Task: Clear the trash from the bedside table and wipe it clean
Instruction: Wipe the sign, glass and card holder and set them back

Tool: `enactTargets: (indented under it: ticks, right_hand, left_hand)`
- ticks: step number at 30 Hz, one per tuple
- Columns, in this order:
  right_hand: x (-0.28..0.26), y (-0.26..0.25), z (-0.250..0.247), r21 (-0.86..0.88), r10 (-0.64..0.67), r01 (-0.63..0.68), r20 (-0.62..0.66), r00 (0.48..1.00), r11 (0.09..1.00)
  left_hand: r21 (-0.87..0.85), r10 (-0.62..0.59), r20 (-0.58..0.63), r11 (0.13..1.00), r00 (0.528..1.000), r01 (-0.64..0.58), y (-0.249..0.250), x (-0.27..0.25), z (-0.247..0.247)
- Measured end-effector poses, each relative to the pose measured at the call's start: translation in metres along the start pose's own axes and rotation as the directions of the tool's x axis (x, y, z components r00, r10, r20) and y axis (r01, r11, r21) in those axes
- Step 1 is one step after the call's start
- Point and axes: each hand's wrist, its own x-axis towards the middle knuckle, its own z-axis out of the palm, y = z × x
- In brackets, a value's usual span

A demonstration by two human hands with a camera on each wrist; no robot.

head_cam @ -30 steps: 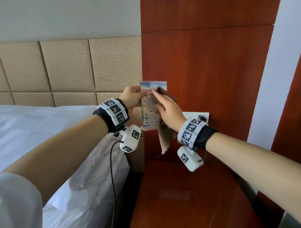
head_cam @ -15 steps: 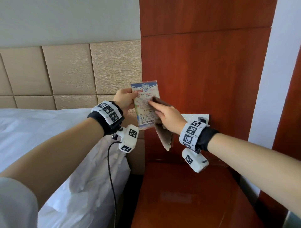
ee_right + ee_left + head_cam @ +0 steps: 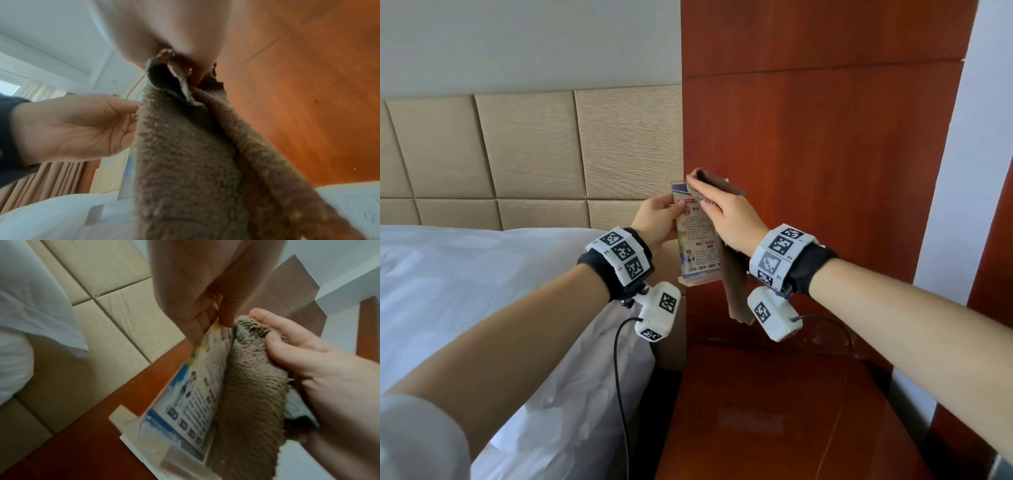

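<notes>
Pressing cloth (image 3: 734, 287) against sign (image 3: 700, 245) top edge

The left hand (image 3: 657, 221) grips the left edge of an upright sign holder (image 3: 697, 236), held above the bedside table (image 3: 774, 411). The right hand (image 3: 726, 214) presses a brown cloth (image 3: 736, 287) against the holder's upper right part; the cloth's tail hangs below it.

Brown cloth (image 3: 252, 386): thick terry, fuzzy, matt. Sign holder (image 3: 185, 395): clear glossy plastic, printed paper inside. Bedside table (image 3: 774, 428): reddish wood, smooth, polished, reflecting. Wall panel (image 3: 825, 154): same wood, semi-gloss. Headboard (image 3: 534, 147): beige padded, fine-ribbed, matt. Bed sheet (image 3: 465, 274): white cloth, wrinkled.
</notes>
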Motion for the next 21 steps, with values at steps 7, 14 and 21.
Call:
enactTargets:
  ticks: [7,14,21]
  right_hand:
    - [-0.014,0.011,0.022,0.073,0.011,-0.016,0.065,0.998,0.997]
    - [-0.043,0.020,0.051,-0.061,-0.063,0.077,0.213,0.975,0.995]
    - [-0.047,0.029,0.038,-0.230,-0.049,0.105,0.238,0.970,0.967]
  left_hand:
    - [-0.182,-0.051,-0.027,0.982,0.998,0.045,-0.006,-0.004,0.000]
    - [-0.257,-0.054,-0.140,0.966,0.989,0.016,-0.008,0.003,-0.011]
    - [-0.235,-0.029,-0.133,0.972,0.991,-0.003,-0.009,0.006,-0.015]
